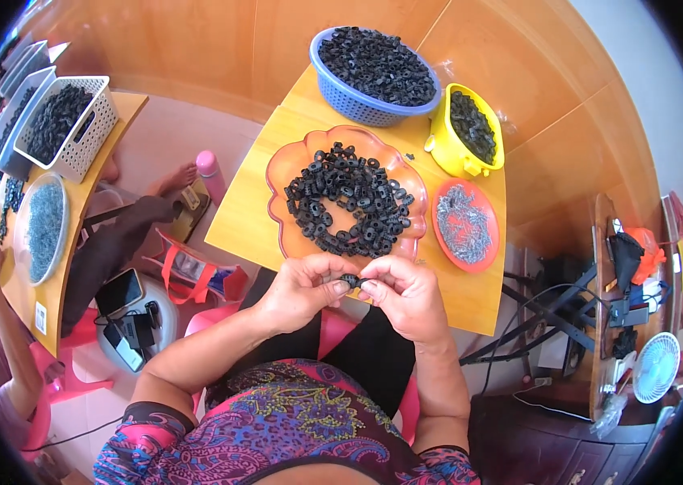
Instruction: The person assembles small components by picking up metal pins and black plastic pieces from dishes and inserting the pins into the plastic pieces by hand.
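Observation:
Between my two hands is a small black plastic part (350, 280), pinched from both sides just past the near edge of the orange tray. Thumb and fingers of my left hand (303, 293) grip its left end. My right hand (408, 296) pinches the right end, where fingertips hide much of it. Beyond them, the scalloped orange tray (278, 166) holds a heap of similar black parts (309, 190), with a bare patch in its middle. To the right lies a red oval dish (446, 251) of small silvery metal pieces (464, 220).
A blue basket (358, 107) and a yellow basket (448, 158), both full of black parts, stand at the wooden table's (248, 218) far side. At left, another person sits by a table with a white basket (84, 158). A small fan (656, 368) is at right.

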`<state>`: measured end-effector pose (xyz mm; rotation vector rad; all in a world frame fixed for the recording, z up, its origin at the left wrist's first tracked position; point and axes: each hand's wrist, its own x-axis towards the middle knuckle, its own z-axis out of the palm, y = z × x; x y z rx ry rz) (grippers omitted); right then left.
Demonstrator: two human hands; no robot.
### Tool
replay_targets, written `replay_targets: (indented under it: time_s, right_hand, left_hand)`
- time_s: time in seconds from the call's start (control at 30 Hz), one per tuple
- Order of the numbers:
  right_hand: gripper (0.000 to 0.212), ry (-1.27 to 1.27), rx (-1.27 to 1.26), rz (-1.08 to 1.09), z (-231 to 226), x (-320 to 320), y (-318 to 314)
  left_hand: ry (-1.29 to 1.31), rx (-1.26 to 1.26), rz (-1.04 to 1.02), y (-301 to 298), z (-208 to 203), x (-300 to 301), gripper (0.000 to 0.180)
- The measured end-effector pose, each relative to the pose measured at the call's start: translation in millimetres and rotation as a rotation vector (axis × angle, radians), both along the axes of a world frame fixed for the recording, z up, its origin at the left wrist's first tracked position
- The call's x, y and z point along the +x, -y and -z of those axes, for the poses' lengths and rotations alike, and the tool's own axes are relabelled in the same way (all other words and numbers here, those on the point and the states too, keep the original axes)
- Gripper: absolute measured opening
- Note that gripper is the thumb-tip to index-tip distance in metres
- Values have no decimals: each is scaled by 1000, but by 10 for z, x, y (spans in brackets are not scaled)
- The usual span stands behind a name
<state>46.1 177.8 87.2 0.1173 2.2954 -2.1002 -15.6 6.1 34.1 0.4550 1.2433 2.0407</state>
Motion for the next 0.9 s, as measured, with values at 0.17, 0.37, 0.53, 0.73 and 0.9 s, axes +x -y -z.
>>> replay_targets:
  time_s: [0.17, 0.37, 0.53, 0.73, 0.9]
  right_hand:
    - [8, 7, 76, -6, -10, 7, -4]
    - [8, 57, 68, -32, -81, -8, 32]
    - [7, 135, 65, -100, -63, -51, 11]
    - [8, -201, 510, -168, -12, -94, -1]
    - [14, 188, -311, -279, 14, -118, -214]
  left_hand:
    - [-1, -15, 8, 13, -9, -10, 17]
    - [-105, -94, 17, 45, -23, 12, 17]
    - [-384, -203, -78, 42, 3, 28, 18]
    - [-528, -224, -158, 40, -20, 17, 18]
    - [-463, -112, -29, 88, -163, 4, 16]
